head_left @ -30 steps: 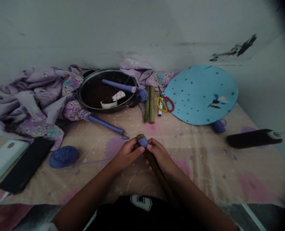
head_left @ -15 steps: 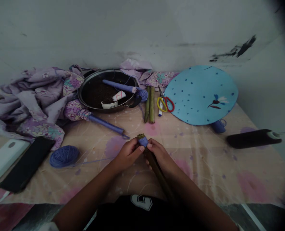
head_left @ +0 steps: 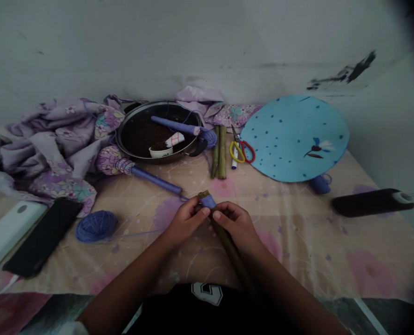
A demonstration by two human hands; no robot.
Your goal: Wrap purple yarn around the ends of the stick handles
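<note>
purple yarn [head_left: 208,201] circles the far end of the brown stick [head_left: 228,244] that we hold low in the middle of the scene, close to our black shirt [head_left: 179,309]. our left hand [head_left: 187,221] is closed on the stick's left side, its thumb at the wrapped part. our right hand [head_left: 237,222] grips the stick from the right, thumb pressed just below the yarn. the stick slants from far left to near right, and its near end is lost in the dark. to our left sits a yarn ball [head_left: 97,226], with a strand [head_left: 140,233] running right toward our left arm. farther off, we see a black pan [head_left: 142,116], two green sticks [head_left: 222,153] lying side by side, and scissors [head_left: 242,151] with one yellow and one red handle, near a round blue board [head_left: 280,144].
</note>
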